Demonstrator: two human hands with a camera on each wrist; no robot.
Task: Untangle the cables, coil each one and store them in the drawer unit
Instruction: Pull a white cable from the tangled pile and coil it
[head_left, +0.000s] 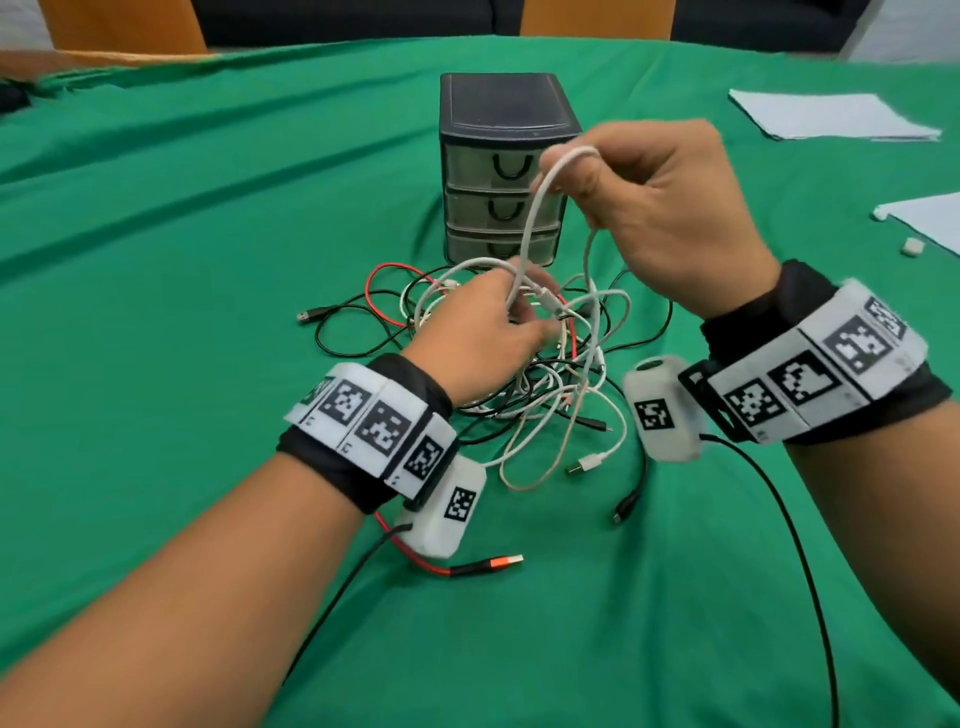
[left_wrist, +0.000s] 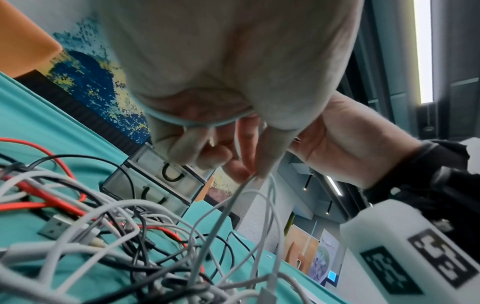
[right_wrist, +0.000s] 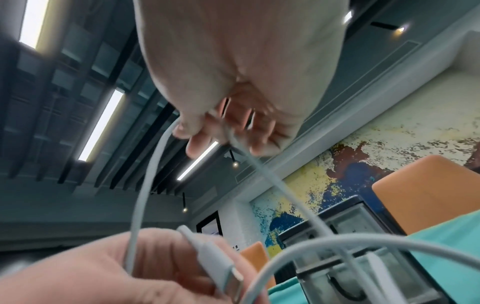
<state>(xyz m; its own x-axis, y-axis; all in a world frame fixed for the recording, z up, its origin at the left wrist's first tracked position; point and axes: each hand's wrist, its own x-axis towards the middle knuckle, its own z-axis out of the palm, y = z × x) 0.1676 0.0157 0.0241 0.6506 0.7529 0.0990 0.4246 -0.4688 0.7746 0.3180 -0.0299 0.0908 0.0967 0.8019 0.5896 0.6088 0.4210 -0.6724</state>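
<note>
A tangle of white, black and red cables (head_left: 540, 374) lies on the green cloth in front of a small black drawer unit (head_left: 501, 166) whose three drawers are closed. My right hand (head_left: 576, 179) is raised before the unit and grips a loop of a white cable (head_left: 530, 228). Lower down, my left hand (head_left: 519, 306) pinches the same white cable just above the pile. In the right wrist view my right hand (right_wrist: 228, 131) grips the cable, and a white connector (right_wrist: 215, 261) lies against my left hand. In the left wrist view my left hand (left_wrist: 233, 162) pinches strands above the tangle (left_wrist: 130, 236).
A red cable with an orange USB plug (head_left: 488, 565) trails toward me. A black USB plug (head_left: 311, 314) lies left of the pile. White paper sheets (head_left: 831, 114) and small white bits (head_left: 911, 247) sit at the right. Orange chairs (head_left: 119, 23) stand behind the table.
</note>
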